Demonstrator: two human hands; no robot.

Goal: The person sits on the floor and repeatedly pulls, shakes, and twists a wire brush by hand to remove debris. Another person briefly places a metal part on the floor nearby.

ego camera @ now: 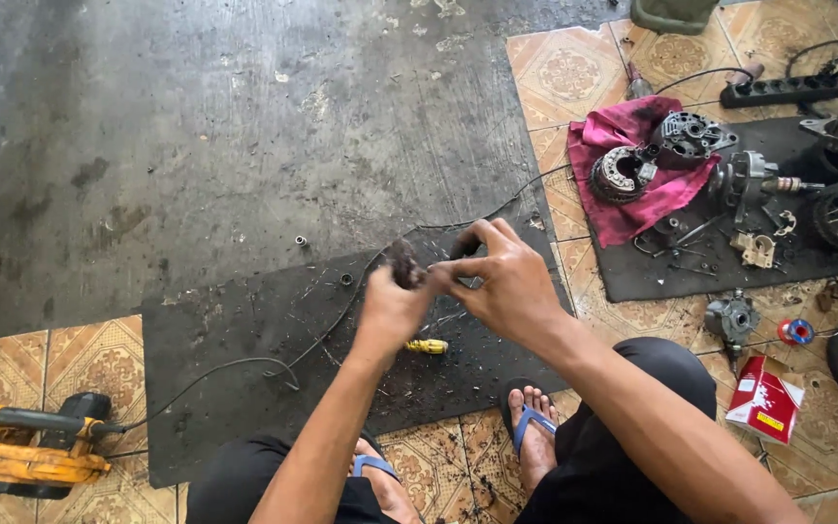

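My left hand (pixel 392 303) is closed around a small dark, grimy part (pixel 404 263), gripping it from below so that its upper end stays exposed at chest height over the work surface. My right hand (pixel 501 281) meets it from the other side, fingers (pixel 485 236) curled and pinched at the part's end; what exactly they pinch is too small and blurred to tell. Both hands hover above a black rubber mat (pixel 244 330), which keeps small pieces from rolling off; a yellow-handled tool (pixel 428 345) lies on it just beneath my wrists, within easy reach. A thin black cable (pixel 244 369) crosses the mat to an orange power tool (pixel 31 451) at lower left. To the right, a second mat carries a magenta rag (pixel 623 165) with a round wound coil (pixel 618 175) and a grey metal housing (pixel 692 134) resting on it, loose pieces grouped nearby. A red and white carton (pixel 766 396) lies on the patterned floor tiles (pixel 574 73); beyond them the floor is stained grey concrete (pixel 196 126). My feet wear blue sandals (pixel 531 419).
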